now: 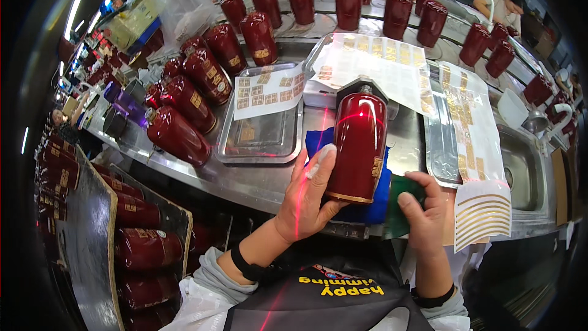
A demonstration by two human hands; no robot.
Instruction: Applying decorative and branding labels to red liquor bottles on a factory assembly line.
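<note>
A glossy dark red bottle (pixel 360 147) with gold trim lies tilted, its neck end resting in a dark angular holder (pixel 349 87). Red laser lines cross its surface. Along its lower left side, my left hand (pixel 306 199) grips it, thumb at the base and white wrapping on a fingertip. A gold decal (pixel 376 168) shows on the bottle's right side. To the right of the base, my right hand (pixel 425 211) pinches a flat dark green piece (pixel 399 203), perhaps a scraper. Blue cloth (pixel 381 199) lies beneath the bottle.
Metal trays (pixel 263 154) hold sheets of gold decals (pixel 269 93). A strip of curved gold bands (pixel 482 216) hangs at the table's front edge. Several red bottles (pixel 177 136) stand or lean at left; others line the back (pixel 348 6). A sink (pixel 527 178) is at right.
</note>
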